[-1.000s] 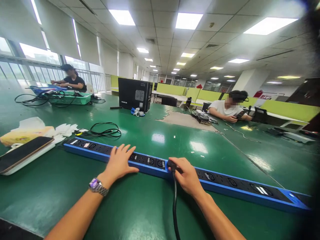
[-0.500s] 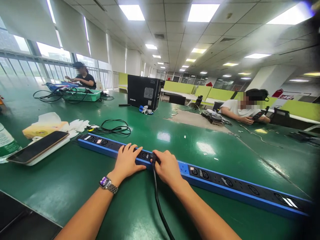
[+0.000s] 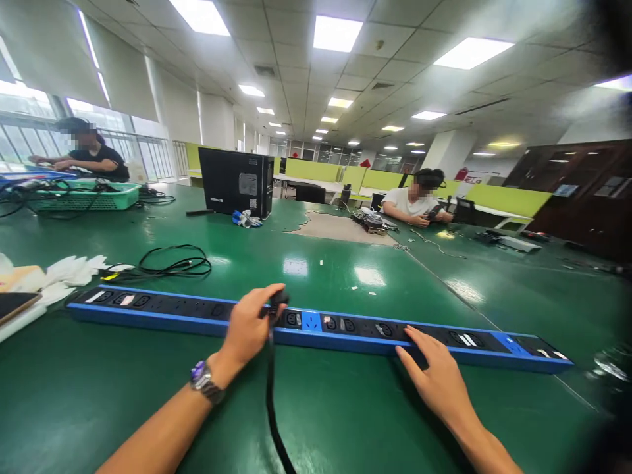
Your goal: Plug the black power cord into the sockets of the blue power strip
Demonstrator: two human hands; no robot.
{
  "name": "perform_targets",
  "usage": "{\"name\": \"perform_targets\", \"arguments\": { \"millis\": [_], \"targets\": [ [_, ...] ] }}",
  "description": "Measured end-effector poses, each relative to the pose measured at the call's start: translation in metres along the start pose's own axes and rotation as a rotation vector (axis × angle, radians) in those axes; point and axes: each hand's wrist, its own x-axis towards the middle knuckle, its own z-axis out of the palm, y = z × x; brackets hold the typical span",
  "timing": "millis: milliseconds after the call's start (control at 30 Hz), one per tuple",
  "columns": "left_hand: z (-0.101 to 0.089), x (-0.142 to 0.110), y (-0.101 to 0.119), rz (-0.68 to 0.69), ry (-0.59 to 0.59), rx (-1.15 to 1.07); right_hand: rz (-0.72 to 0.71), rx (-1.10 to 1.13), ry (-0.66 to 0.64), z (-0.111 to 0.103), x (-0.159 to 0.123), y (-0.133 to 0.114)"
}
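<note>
A long blue and black power strip (image 3: 340, 340) lies across the green table before me. My left hand (image 3: 249, 326), with a watch on its wrist, is closed round a black power plug (image 3: 278, 301) at the middle of the strip. From the plug a thick black cable (image 3: 270, 395) hangs toward me. Whether the plug sits in a socket or just above one I cannot tell. Further right, my right hand (image 3: 434, 372) is open, thumb and fingers apart, with its fingertips at the strip's near edge and top.
Behind the strip lies a coiled black cable (image 3: 172, 263). A black computer case (image 3: 232, 181) and a green basket (image 3: 93, 196) of cables stand further back. White tissues (image 3: 74, 273) are at left. Two people sit across the table, one left (image 3: 93, 155), one right (image 3: 409, 201).
My right hand has let go of the plug and moved right along the strip. My left hand, earlier open on the strip, now grips the plug. The view has turned to the right.
</note>
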Motion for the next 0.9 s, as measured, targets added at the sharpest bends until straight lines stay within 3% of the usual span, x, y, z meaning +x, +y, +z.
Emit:
{"name": "perform_targets", "arguments": {
  "millis": [67, 167, 267, 500, 733, 900],
  "targets": [
    [0.042, 0.007, 0.028, -0.009, -0.121, -0.004, -0.006, -0.04, -0.007, 0.001, -0.008, 0.015],
    [0.102, 0.017, 0.068, -0.075, -0.295, 0.057, -0.005, -0.079, 0.001, 0.005, -0.012, 0.01],
    [0.131, 0.024, 0.088, -0.103, -0.388, 0.1, -0.004, -0.079, -0.013, 0.005, -0.011, 0.0],
    [0.131, 0.022, 0.09, -0.118, -0.43, 0.103, 0.055, -0.076, -0.021, 0.003, -0.008, -0.004],
    [0.137, 0.029, 0.097, -0.046, -0.529, 0.231, 0.074, -0.051, -0.023, 0.002, -0.007, -0.011],
    [0.139, 0.028, 0.102, 0.0, -0.542, 0.279, -0.01, 0.17, -0.051, 0.001, 0.012, -0.019]
  ]
}}
